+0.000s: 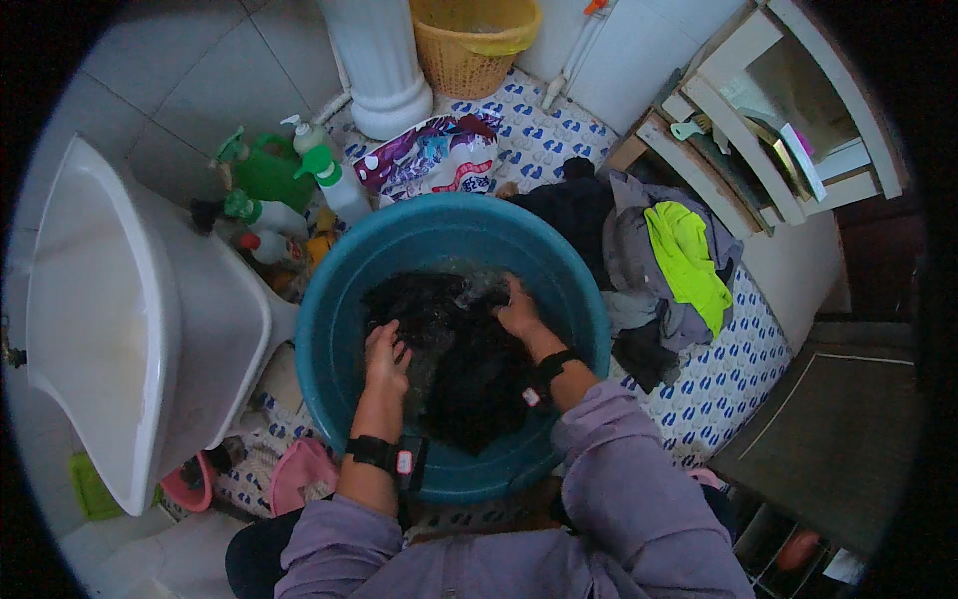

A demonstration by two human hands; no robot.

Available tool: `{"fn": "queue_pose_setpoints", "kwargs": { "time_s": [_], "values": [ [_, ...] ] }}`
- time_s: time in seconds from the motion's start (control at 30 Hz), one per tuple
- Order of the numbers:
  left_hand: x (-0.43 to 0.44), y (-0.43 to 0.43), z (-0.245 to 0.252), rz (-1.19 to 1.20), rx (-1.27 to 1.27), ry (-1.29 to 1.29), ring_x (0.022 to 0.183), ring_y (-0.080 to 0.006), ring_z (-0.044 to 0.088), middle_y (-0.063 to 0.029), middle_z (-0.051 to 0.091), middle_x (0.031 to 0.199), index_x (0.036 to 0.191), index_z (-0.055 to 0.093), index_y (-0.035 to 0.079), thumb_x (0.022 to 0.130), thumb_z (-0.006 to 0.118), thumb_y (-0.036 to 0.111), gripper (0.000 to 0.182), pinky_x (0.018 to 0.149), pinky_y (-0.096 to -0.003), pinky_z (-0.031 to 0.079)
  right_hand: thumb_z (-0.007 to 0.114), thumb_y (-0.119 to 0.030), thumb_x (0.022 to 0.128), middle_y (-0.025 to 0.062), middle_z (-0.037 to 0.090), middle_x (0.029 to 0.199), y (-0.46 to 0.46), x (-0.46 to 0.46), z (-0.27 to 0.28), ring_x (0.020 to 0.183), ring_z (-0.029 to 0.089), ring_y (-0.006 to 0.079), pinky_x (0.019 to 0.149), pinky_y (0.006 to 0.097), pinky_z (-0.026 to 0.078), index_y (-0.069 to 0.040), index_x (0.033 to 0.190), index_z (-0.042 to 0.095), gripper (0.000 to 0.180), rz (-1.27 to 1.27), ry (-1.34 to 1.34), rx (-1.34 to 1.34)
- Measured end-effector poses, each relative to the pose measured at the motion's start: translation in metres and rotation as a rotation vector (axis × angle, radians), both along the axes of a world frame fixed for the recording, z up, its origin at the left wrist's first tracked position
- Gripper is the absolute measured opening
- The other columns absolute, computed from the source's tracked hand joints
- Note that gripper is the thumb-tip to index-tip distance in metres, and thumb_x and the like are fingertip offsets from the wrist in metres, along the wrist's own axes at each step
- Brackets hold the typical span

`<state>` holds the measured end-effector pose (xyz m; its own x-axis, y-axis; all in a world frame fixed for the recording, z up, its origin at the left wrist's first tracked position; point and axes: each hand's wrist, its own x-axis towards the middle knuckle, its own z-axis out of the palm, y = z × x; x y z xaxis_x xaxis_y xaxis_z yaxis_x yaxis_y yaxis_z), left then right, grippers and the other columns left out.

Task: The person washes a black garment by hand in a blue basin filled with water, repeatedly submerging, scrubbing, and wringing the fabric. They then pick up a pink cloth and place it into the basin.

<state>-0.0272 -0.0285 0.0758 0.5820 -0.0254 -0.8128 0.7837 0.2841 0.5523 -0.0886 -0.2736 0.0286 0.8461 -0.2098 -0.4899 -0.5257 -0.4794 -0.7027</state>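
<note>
A large teal plastic basin (pixel 329 419) stands before me with water and a soaked black garment (pixel 479 389) inside. The dark cloth lies bunched across the middle, its far part half under the water. My left hand (pixel 387 359) hovers at the basin's left side, palm turned inward, fingers apart and nothing held. On the other side, my right hand (pixel 518 308) reaches to the cloth's far right edge, close to some splashing water. Its fingers point away from me; whether they grip the cloth cannot be made out. Both wrists carry black straps with small devices.
A white washbasin (pixel 161 299) juts in at left, beside several spray and pump bottles (pixel 340 187). Beyond the teal basin lie a purple-white plastic bag (pixel 441 161) and a yellow wastebasket (pixel 464 60). Piled clothes (pixel 629 224) with a neon-yellow garment (pixel 688 262) lie right, near a white cabinet (pixel 786 112).
</note>
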Motion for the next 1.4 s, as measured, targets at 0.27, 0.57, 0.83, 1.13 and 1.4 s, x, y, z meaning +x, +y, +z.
{"fn": "queue_pose_setpoints", "kwargs": {
  "time_s": [0.27,0.57,0.83,1.13,1.4],
  "values": [
    [-0.010,-0.009,0.024,-0.038,-0.281,-0.012,0.115,-0.0305,0.052,-0.0117,0.056,0.123,0.129,0.055,0.010,0.080,0.068,0.055,0.068,0.099,-0.0441,0.042,0.067,-0.007,0.075,0.0112,0.057,0.124,0.076,-0.014,0.130,0.122,0.050,0.0244,0.106,0.0359,0.037,-0.006,0.121,0.056,0.047,0.274,-0.379,0.586],
    [-0.013,-0.015,0.058,-0.162,-0.498,-0.177,0.104,-0.0269,0.060,-0.0110,0.061,0.117,0.131,0.052,0.010,0.098,0.049,0.029,0.038,0.089,-0.0383,0.050,0.070,-0.036,0.078,0.0168,0.056,0.104,0.106,-0.043,0.205,0.094,0.060,0.0371,0.080,0.0476,0.050,-0.016,0.119,0.054,0.048,0.371,-0.408,0.071],
    [-0.005,-0.039,0.065,-0.045,-0.274,-0.067,0.092,-0.0225,0.061,-0.0081,0.062,0.104,0.115,0.058,0.004,0.092,0.054,0.039,0.042,0.080,-0.0361,0.051,0.063,-0.043,0.083,0.0175,0.067,0.083,0.078,0.009,0.137,0.075,0.066,0.0361,0.066,0.0461,0.054,-0.010,0.086,0.065,0.034,0.068,-0.697,-0.194],
    [0.010,-0.022,0.064,-0.142,0.072,-0.131,0.130,-0.0370,0.034,-0.0160,0.023,0.149,0.143,0.026,0.011,0.085,0.069,0.041,0.079,0.101,-0.0513,0.040,0.063,-0.044,0.085,0.0205,0.053,0.130,0.003,0.027,0.050,0.118,0.052,0.0375,0.099,0.0459,0.043,-0.016,0.129,0.054,0.053,-0.366,-0.064,-0.144],
    [-0.001,0.001,0.010,-0.010,-0.040,0.039,0.124,-0.0337,0.040,-0.0168,0.032,0.144,0.145,0.028,0.011,0.082,0.073,0.037,0.081,0.101,-0.0449,0.039,0.060,-0.006,0.079,0.0162,0.058,0.121,0.017,0.003,0.007,0.125,0.046,0.0376,0.101,0.0421,0.043,-0.013,0.124,0.057,0.046,0.123,-0.041,-0.182]
  ]
}}
